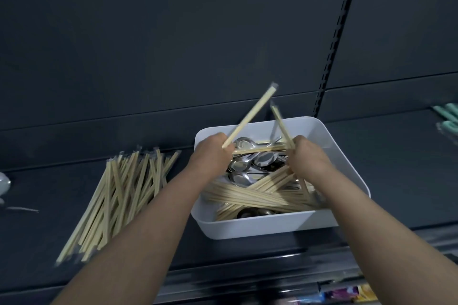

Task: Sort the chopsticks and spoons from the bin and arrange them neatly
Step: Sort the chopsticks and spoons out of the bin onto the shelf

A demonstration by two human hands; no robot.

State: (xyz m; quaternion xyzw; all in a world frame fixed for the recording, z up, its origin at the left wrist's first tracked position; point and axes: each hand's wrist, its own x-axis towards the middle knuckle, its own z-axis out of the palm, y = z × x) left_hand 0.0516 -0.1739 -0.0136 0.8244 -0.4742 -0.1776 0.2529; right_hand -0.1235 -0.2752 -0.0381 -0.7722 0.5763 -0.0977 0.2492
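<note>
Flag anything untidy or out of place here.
In the bin, chopsticks lie criss-crossed over the spoons, all mixed. The sorted pile on the shelf fans out unevenly, ends not aligned. Nothing looks spilled or broken.

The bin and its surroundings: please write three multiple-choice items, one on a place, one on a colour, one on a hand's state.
1. Where does the sorted chopstick pile lie?
A. on the shelf, left of the bin
B. inside the bin
C. right of the bin

2. What colour is the bin?
A. green
B. white
C. red

3. What does the left hand do?
A. lies flat on the shelf
B. holds a spoon
C. grips a chopstick pair

Key: 1 A, the pile rests on the dark shelf beside the bin's left wall; 2 B, its walls are white; 3 C, its fingers curl round the raised pair.
</note>
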